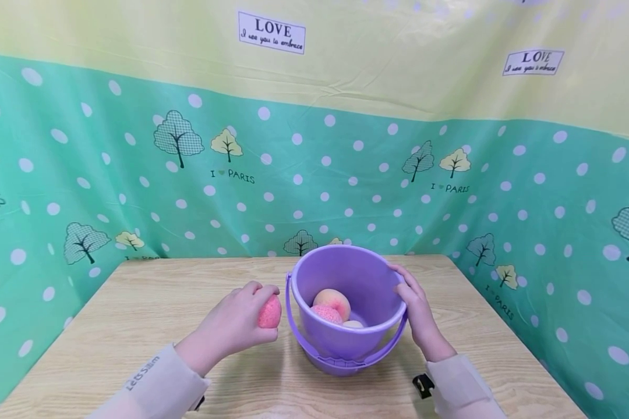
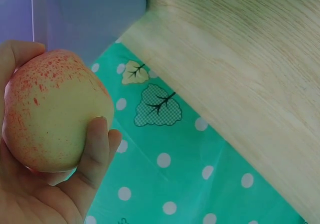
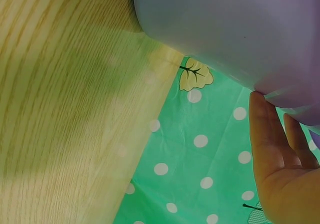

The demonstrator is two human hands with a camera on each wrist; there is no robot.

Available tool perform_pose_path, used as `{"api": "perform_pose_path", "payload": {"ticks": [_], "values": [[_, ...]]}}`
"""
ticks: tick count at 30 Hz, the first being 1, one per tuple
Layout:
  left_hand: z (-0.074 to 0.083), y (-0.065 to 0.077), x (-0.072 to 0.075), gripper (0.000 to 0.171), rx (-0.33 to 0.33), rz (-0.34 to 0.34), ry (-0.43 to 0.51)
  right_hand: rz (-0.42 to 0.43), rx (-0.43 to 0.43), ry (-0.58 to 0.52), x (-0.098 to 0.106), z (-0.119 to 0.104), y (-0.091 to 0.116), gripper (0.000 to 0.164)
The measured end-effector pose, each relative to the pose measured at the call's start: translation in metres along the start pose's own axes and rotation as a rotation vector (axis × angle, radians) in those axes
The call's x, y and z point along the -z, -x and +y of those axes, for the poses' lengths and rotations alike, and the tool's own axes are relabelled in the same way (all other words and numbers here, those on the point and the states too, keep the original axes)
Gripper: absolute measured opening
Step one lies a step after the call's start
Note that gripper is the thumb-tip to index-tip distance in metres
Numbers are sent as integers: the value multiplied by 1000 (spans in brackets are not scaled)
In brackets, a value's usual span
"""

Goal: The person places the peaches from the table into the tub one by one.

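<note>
My left hand (image 1: pixel 236 323) grips a peach (image 1: pixel 269 313) just left of a purple bucket (image 1: pixel 340 340). In the left wrist view the peach (image 2: pixel 60 111) has a pale yellow side with red speckles, with fingers and thumb round it. My right hand (image 1: pixel 418 308) holds the bucket's right rim. The right wrist view has its fingers (image 3: pixel 267 134) lying against the bucket's outer wall (image 3: pixel 215 28). Inside the bucket lie a peach with a pink blush (image 1: pixel 331 301), a pink speckled fruit (image 1: pixel 326 315) and a pale piece (image 1: pixel 353 324), partly hidden by the front rim.
The bucket's purple handle (image 1: pixel 364 365) hangs down across its front. It stands on a light wooden table (image 1: pixel 173 302). A green and yellow curtain (image 1: pixel 325 174) with dots and trees surrounds the back and sides of the table.
</note>
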State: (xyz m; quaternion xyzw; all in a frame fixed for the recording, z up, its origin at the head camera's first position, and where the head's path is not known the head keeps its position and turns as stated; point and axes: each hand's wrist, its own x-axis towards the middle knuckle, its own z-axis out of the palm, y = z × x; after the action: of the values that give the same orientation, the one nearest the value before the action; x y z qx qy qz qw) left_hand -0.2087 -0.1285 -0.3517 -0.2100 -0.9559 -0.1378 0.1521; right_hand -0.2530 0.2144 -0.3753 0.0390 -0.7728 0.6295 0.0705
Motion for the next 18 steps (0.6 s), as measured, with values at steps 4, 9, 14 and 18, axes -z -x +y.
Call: {"api": "perform_pose_path", "payload": {"ticks": [4,9,14,18], "values": [[1,0,2,61,-3,2,1,-3,-1,-1,0,0,0,55],[1,0,4,61,-25,21,-4,-7,-4,-1,0,0,0,55],[3,-2,7,61,-47,30,-18,-9,-4,1,0,0,0,54],[5,-2,10,60,-45,28,-23,-12,1,-3,0,0,0,54]]}}
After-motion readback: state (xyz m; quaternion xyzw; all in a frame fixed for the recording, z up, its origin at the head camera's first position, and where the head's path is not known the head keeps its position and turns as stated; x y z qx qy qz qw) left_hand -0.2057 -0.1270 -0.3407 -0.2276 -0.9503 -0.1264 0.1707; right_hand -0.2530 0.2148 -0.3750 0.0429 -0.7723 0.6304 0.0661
